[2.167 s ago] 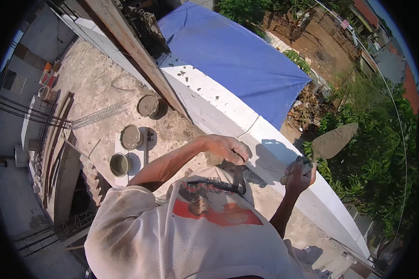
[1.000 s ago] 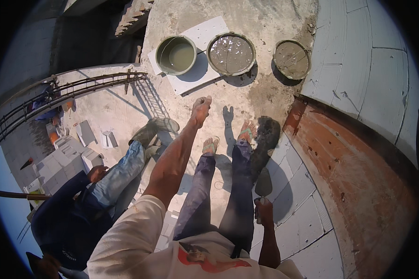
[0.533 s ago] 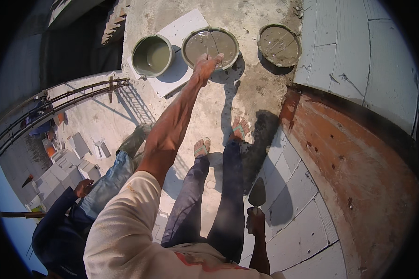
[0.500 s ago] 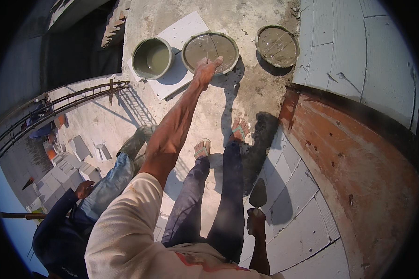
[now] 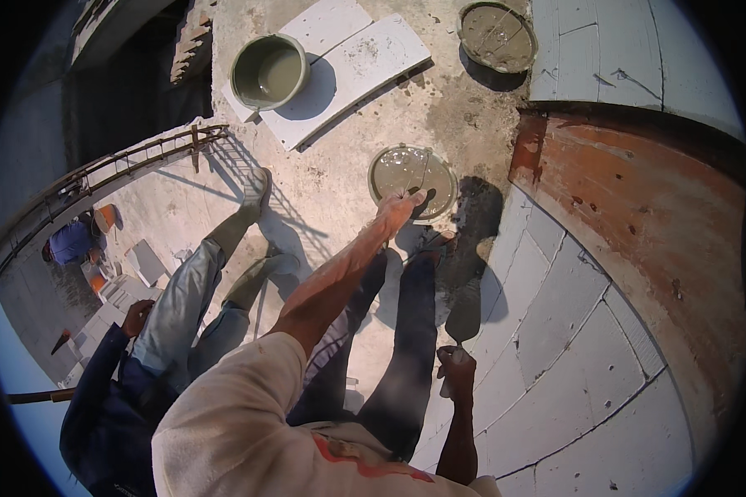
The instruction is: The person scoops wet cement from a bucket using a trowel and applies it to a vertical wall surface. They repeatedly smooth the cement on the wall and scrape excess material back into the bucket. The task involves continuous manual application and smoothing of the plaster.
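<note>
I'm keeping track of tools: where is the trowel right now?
In the head view, the trowel is right of centre, in the right hand, near the right leg and the block wall.

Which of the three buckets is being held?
The lowest bucket in view: the left hand grips it. The left bucket, on white slabs, and the top right bucket have no hand on them.

Upper left — a green bucket (image 5: 244,74) holding greyish liquid (image 5: 283,76), set on two white slabs (image 5: 377,56) lying side by side on the concrete floor (image 5: 331,195). Right — a reddish-brown panel (image 5: 630,190) bordering pale blockwork (image 5: 572,356) with dark joints. Left: a co-worker (image 5: 174,306) in light-blue trousers, near a long, slightly curved rebar frame (image 5: 153,151); farther left, an orange container (image 5: 105,217).
</note>
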A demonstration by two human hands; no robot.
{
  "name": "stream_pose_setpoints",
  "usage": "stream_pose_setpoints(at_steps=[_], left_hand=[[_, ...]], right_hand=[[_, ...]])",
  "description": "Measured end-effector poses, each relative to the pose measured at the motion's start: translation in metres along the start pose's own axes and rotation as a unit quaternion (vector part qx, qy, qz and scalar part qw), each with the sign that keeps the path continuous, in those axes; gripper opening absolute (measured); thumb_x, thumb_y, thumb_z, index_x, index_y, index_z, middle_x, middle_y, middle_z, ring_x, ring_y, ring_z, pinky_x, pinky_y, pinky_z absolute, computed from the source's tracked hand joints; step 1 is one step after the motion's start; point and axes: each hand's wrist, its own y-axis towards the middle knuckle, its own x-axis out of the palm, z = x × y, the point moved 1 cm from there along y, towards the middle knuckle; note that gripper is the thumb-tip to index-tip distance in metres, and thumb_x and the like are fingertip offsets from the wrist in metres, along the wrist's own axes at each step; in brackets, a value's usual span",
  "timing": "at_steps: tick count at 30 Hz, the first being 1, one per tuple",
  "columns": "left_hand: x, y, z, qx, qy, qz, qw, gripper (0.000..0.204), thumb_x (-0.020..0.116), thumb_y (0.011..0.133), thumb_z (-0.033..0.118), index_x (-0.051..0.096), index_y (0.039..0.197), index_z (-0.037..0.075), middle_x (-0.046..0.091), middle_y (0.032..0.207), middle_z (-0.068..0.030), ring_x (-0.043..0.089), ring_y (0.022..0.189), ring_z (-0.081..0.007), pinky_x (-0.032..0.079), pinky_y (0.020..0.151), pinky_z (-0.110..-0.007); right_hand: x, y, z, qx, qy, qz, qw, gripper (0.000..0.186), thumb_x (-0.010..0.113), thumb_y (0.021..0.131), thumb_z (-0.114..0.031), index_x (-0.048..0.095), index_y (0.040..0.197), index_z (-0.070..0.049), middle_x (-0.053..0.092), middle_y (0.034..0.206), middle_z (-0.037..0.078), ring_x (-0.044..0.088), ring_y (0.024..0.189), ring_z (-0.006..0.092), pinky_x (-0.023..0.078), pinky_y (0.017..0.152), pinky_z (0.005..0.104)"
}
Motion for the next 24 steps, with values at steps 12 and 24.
stream_pose_setpoints(at_steps=[12, 24], left_hand=[[-0.001, -0.013, -0.152, 0.068, -0.106, 0.049, 0.991, 0.037, 0.059, 0.108, 0.038, 0.063, 0.090, 0.006, 0.056, 0.085, 0.0000, 0.051, 0.085, -0.0105, 0.044, 0.079, -0.030], [0.003, 0.076, -0.201, -0.035, -0.311, 0.068, 0.947, 0.029, 0.077, 0.096, 0.023, 0.058, 0.108, 0.004, 0.070, 0.099, -0.0103, 0.069, 0.083, -0.0175, 0.059, 0.076, -0.032]], right_hand=[[0.058, 0.243, -0.053, -0.031, 0.204, 0.007, 0.978, 0.013, 0.074, 0.093, -0.009, 0.072, 0.105, -0.003, 0.072, 0.093, 0.006, 0.069, 0.078, 0.0141, 0.058, 0.071, 0.0303], [0.101, 0.385, -0.107, -0.151, 0.047, 0.047, 0.986, 0.038, 0.074, 0.091, -0.028, 0.072, 0.109, 0.006, 0.074, 0.095, 0.010, 0.063, 0.085, 0.0187, 0.050, 0.080, 0.0383]])
